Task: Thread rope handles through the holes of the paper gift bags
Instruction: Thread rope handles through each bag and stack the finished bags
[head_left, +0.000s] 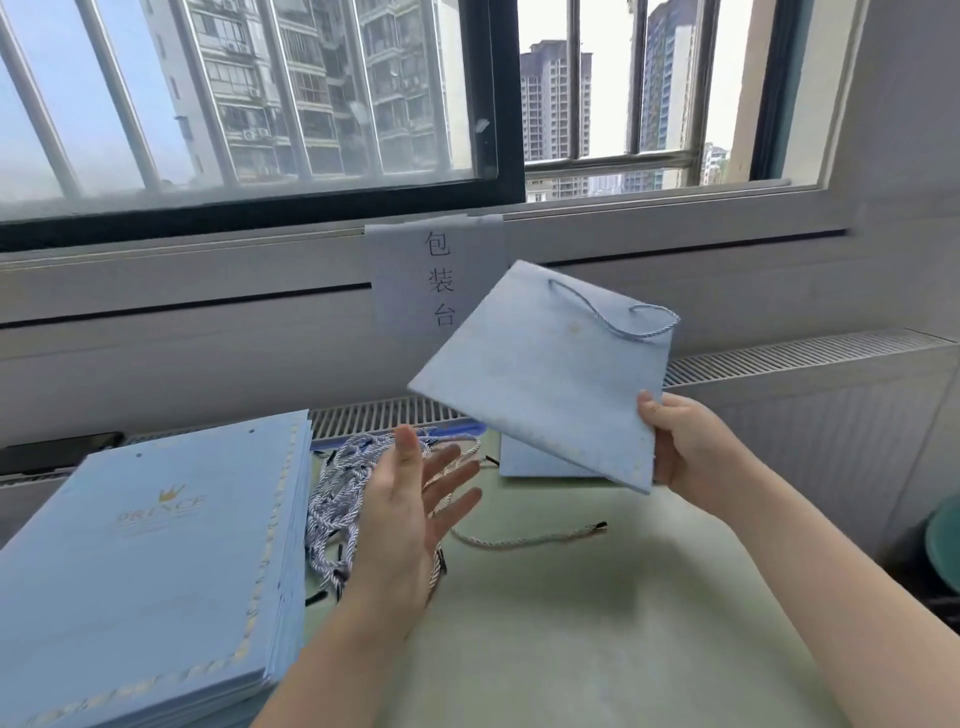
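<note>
My right hand (685, 441) grips the lower right corner of a flat light-blue paper gift bag (545, 374), held tilted in the air above the table. A blue-white rope handle (618, 317) loops across its upper face. My left hand (415, 499) hovers open, palm toward the bag, fingers spread, holding nothing. Behind that hand lies a heap of blue-white rope handles (337, 499). One single pale rope (530, 540) lies alone on the table. A tall stack of flat blue bags (156, 561) with a gold crown print sits at the left.
The green table (597, 623) runs to a window sill and radiator grille (779, 358) at the back. Another blue bag (535, 462) lies under the held one. A paper sign (436, 275) hangs on the wall. A teal stool (943, 540) stands at the right edge.
</note>
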